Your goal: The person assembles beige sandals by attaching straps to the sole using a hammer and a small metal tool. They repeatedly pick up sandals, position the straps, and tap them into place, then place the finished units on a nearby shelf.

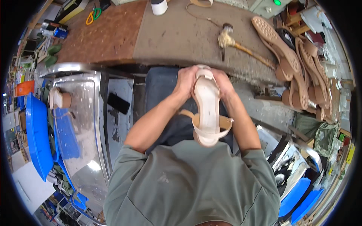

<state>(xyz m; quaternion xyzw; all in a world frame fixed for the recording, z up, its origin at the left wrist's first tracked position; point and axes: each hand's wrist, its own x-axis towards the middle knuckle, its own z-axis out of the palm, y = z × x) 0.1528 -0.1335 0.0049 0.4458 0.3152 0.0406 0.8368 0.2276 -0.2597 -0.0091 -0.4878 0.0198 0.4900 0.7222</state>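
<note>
Sandal [206, 109] in my grip: cream-white insole, tan/beige straps. Bench [181, 34] past my grip is grey-brown; its left part is reddish-brown, speckled. Soles [277, 41] to the right of my grip: tan w/ dotted tread. Scissors [93, 16] far left: yellow + green handles. Bins [36, 135] left of my grip: bright blue. My shirt [188, 188]: grey-green.

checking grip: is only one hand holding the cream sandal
No, the left hand and right hand both clasp the cream strappy sandal.
</note>
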